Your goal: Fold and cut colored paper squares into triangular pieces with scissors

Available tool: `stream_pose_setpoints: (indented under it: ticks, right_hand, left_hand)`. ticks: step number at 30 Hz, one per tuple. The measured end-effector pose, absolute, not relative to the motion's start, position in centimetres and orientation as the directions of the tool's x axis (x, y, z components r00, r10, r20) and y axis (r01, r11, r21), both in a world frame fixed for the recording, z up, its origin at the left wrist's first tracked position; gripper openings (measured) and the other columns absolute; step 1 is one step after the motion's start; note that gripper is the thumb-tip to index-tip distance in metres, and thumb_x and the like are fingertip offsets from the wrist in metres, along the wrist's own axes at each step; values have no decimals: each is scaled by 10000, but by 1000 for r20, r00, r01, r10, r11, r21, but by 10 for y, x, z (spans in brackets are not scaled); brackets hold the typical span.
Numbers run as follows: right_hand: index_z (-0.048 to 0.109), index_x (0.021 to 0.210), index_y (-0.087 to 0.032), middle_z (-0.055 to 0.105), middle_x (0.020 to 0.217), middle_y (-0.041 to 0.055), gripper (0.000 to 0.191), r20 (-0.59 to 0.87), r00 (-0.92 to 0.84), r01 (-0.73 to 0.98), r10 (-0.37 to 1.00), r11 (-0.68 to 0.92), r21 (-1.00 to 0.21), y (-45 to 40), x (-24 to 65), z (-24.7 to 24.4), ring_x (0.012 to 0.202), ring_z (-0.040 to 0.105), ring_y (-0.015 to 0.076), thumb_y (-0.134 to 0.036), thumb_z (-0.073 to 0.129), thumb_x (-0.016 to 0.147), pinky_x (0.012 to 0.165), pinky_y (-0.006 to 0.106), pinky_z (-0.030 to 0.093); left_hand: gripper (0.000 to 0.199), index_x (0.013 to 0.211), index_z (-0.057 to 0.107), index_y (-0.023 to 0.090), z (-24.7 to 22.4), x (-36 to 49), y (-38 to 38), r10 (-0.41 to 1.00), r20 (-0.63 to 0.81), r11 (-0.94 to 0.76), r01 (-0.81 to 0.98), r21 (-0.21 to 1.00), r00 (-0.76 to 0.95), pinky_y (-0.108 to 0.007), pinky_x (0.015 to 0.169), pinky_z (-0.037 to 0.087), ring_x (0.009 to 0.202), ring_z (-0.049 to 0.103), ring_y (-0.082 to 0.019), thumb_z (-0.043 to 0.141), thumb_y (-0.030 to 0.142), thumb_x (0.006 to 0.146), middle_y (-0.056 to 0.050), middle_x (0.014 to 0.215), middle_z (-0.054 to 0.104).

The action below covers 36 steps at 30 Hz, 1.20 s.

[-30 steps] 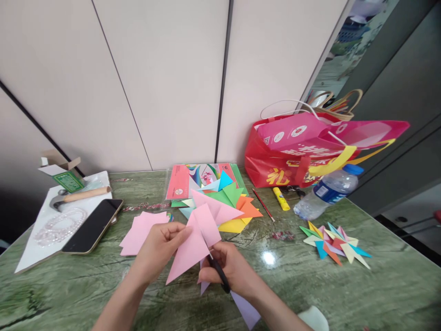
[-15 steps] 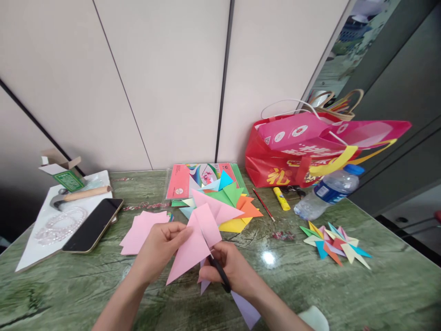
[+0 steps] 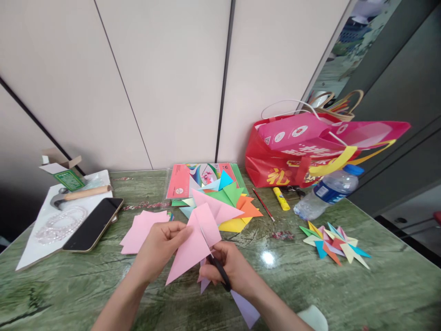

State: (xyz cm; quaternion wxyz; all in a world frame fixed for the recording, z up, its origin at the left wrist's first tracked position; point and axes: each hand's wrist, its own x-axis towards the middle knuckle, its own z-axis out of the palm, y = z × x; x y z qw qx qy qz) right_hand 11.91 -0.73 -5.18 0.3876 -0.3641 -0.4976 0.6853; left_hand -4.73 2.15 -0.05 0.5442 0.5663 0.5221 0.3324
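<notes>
My left hand point(image 3: 167, 246) pinches the left edge of a pink sheet of paper point(image 3: 189, 255), held above the table. In my right hand point(image 3: 225, 266) is a pair of scissors point(image 3: 219, 272) with black handles; the blades lie along a slit in the pink paper. Part of the scissors is hidden by my fingers and the paper. Under my right hand, pieces of purple paper point(image 3: 245, 309) show on the table. Left of my left hand lies a stack of pink paper squares point(image 3: 143, 230). Just behind the held sheet is a pile of folded coloured papers point(image 3: 229, 197).
Along the left are a phone point(image 3: 94, 225), a hammer point(image 3: 81, 195), a bead string point(image 3: 62, 225) and a small green box point(image 3: 68, 177). To the right stand a red bag point(image 3: 265, 161) and a plastic bottle point(image 3: 327, 191). A glue stick point(image 3: 281, 198), pencil point(image 3: 263, 204) and paper stars point(image 3: 334, 243) lie nearby.
</notes>
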Motion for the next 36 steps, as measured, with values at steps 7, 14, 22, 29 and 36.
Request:
stream_pose_setpoints:
  ticks: [7, 14, 22, 29, 36]
  right_hand:
    - [522, 629, -136, 510, 496, -41, 378, -118, -436, -182, 892, -215, -959, -8, 119, -54, 386, 380, 46, -430, 752, 570, 373, 177, 280]
    - [514, 636, -136, 512, 481, -54, 321, -152, -431, -183, 889, -252, -950, -9, 118, -53, 347, 374, 29, -339, 758, 588, 347, 154, 285]
    - [534, 648, -126, 547, 496, -34, 353, -186, -419, -141, 889, -266, -954, -9, 119, -53, 342, 416, 36, -380, 765, 566, 330, 150, 314]
    - [539, 629, -126, 539, 476, -37, 377, -178, -411, -139, 894, -255, -957, -8, 119, -54, 332, 410, 38, -420, 762, 555, 321, 154, 314]
    - [566, 760, -121, 578, 514, -29, 391, -191, -434, -151, 880, -280, -948, -8, 120, -56, 340, 441, 50, -379, 772, 550, 332, 152, 340]
  left_hand:
    - [256, 653, 632, 127, 0, -48, 21, 951, -201, 150, 220, 964, 234, -195, 460, 238, 491, 380, -89, 620, 376, 712, 19, 550, 552]
    - [203, 671, 661, 129, 1, -47, 20, 950, -204, 163, 183, 970, 235, -189, 454, 254, 477, 402, -86, 647, 330, 694, 17, 549, 589]
    - [193, 713, 657, 127, 2, -47, 20, 948, -202, 165, 164, 973, 244, -199, 467, 316, 503, 473, -108, 639, 319, 714, -1, 579, 622]
    - [251, 948, 520, 207, 5, -45, 19, 978, -117, 117, 9, 993, 170, -170, 452, 380, 482, 475, -80, 618, 341, 759, 51, 612, 594]
    - [129, 728, 664, 159, 3, -48, 20, 990, -53, 33, 150, 988, 129, -177, 533, 446, 610, 543, -106, 688, 275, 678, -2, 720, 651]
